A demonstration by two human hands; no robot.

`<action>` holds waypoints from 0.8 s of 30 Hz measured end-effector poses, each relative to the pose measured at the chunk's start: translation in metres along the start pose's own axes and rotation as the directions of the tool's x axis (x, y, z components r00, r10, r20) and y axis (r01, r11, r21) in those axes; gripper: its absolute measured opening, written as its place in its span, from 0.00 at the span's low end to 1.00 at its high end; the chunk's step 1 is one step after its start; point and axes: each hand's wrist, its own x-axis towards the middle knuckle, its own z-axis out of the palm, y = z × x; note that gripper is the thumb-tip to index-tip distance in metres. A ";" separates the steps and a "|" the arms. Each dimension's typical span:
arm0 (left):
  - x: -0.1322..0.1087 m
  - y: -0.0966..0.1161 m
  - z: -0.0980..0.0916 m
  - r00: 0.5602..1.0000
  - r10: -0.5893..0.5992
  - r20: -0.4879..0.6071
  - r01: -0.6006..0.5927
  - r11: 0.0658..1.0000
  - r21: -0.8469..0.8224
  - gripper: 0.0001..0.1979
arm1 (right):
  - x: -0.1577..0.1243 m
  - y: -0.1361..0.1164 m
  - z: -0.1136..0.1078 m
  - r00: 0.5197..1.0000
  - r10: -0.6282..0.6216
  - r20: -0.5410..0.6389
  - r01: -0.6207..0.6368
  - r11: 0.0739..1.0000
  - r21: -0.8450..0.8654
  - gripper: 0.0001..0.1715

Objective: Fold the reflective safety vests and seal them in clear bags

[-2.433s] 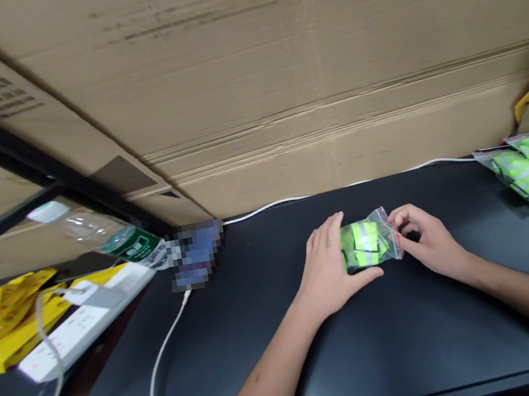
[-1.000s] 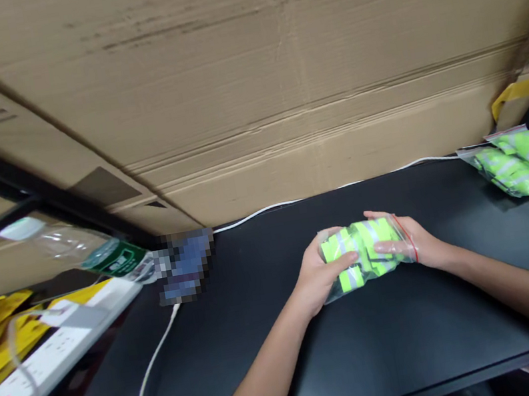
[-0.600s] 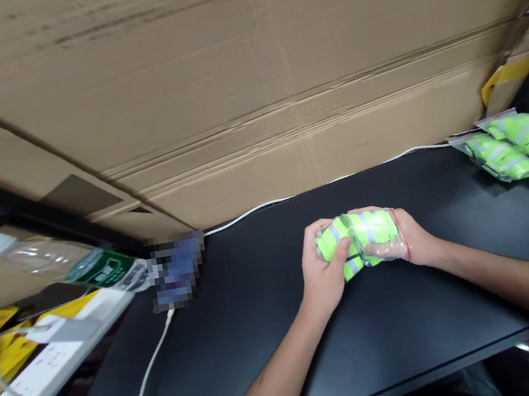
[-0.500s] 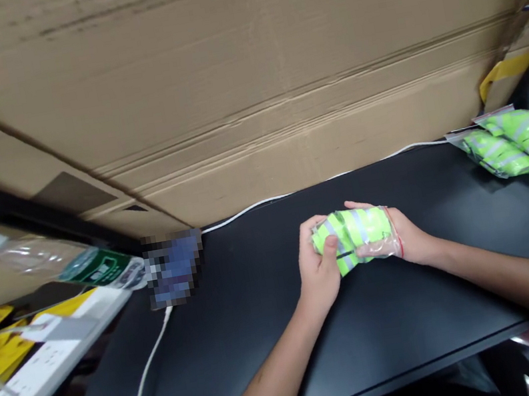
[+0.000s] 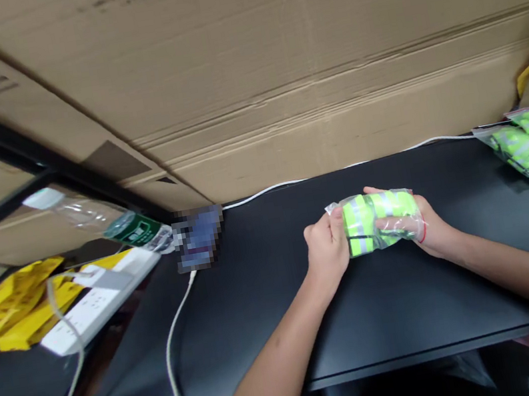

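Desk [image 5: 267, 333], hands [image 5: 325, 252] [image 5: 427, 229] gripping bagged reflective bands [image 5: 375, 221]

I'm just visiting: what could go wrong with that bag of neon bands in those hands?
The clear zip bag is slick and pressed between the left hand and right hand, so it might slip onto the black table. I can't tell whether its seal is closed; if open, the neon reflective rolls could slide out. A careless arm sweep might snag the white cable near the blurred phone.
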 end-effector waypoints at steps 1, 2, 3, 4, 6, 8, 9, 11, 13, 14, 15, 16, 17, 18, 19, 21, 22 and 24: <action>0.001 -0.002 -0.003 1.000 -0.016 -0.025 0.016 1.000 0.010 0.31 | 0.000 -0.002 -0.002 1.000 0.012 -0.004 -0.012 1.000 0.009 0.47; 0.003 -0.003 -0.006 0.998 -0.030 -0.048 0.031 0.999 0.016 0.30 | 0.000 -0.004 -0.004 1.000 0.023 -0.012 -0.023 1.000 0.022 0.46; 0.004 -0.004 -0.009 0.996 -0.047 -0.070 0.049 0.999 0.019 0.30 | -0.001 -0.007 -0.006 0.999 0.037 -0.019 -0.036 0.999 0.030 0.43; 0.006 -0.005 -0.012 0.994 -0.071 -0.085 0.073 0.997 0.013 0.30 | -0.001 -0.009 -0.009 0.998 0.056 -0.020 -0.055 0.998 0.030 0.39; 0.011 -0.007 -0.017 0.986 -0.147 -0.079 0.146 0.989 -0.027 0.30 | 0.000 -0.013 -0.014 0.995 0.103 -0.014 -0.103 0.995 0.002 0.32; 0.018 -0.010 -0.022 0.968 -0.248 -0.032 0.245 0.967 -0.076 0.29 | 0.002 -0.016 -0.020 0.988 0.154 0.000 -0.154 0.988 -0.032 0.26; 0.021 -0.012 -0.025 0.953 -0.304 -0.016 0.301 0.949 -0.089 0.30 | 0.004 -0.017 -0.023 0.986 0.164 -0.001 -0.164 0.986 -0.037 0.25; 0.030 -0.020 -0.034 0.919 -0.393 -0.029 0.389 0.917 -0.087 0.31 | 0.008 -0.020 -0.031 0.987 0.158 -0.025 -0.158 0.987 -0.025 0.25; 0.040 -0.031 -0.046 0.888 -0.452 -0.079 0.448 0.892 -0.067 0.33 | 0.013 -0.022 -0.040 0.987 0.148 -0.064 -0.149 0.989 -0.010 0.25; 0.045 -0.038 -0.053 0.876 -0.473 -0.096 0.470 0.881 -0.053 0.34 | 0.015 -0.024 -0.043 0.985 0.154 -0.077 -0.155 0.988 -0.012 0.25; 0.050 -0.045 -0.059 0.861 -0.498 -0.105 0.498 0.867 -0.027 0.35 | 0.017 -0.025 -0.046 0.982 0.171 -0.083 -0.173 0.985 -0.024 0.24; 0.054 -0.052 -0.066 0.846 -0.523 -0.104 0.527 0.850 0.007 0.36 | 0.018 -0.026 -0.049 0.978 0.191 -0.086 -0.196 0.979 -0.048 0.24; 0.057 -0.058 -0.073 0.833 -0.544 -0.099 0.550 0.834 0.040 0.35 | 0.018 -0.026 -0.050 0.973 0.213 -0.085 -0.220 0.972 -0.083 0.24; 0.060 -0.062 -0.079 0.824 -0.558 -0.100 0.566 0.821 0.077 0.34 | 0.018 -0.026 -0.051 0.969 0.233 -0.079 -0.242 0.962 -0.125 0.24; 0.063 -0.066 -0.086 0.818 -0.564 -0.111 0.574 0.811 0.115 0.32 | 0.018 -0.025 -0.050 0.966 0.248 -0.070 -0.256 0.952 -0.169 0.23; 0.066 -0.071 -0.098 0.817 -0.551 -0.173 0.577 0.790 0.207 0.28 | 0.015 -0.022 -0.048 0.967 0.254 -0.035 -0.254 0.935 -0.246 0.22; 0.066 -0.072 -0.103 0.816 -0.536 -0.215 0.577 0.774 0.260 0.27 | 0.013 -0.020 -0.046 0.968 0.252 -0.008 -0.244 0.931 -0.273 0.21; 0.067 -0.073 -0.111 0.813 -0.505 -0.288 0.581 0.731 0.358 0.24 | 0.009 -0.017 -0.042 0.970 0.242 0.021 -0.225 0.928 -0.297 0.21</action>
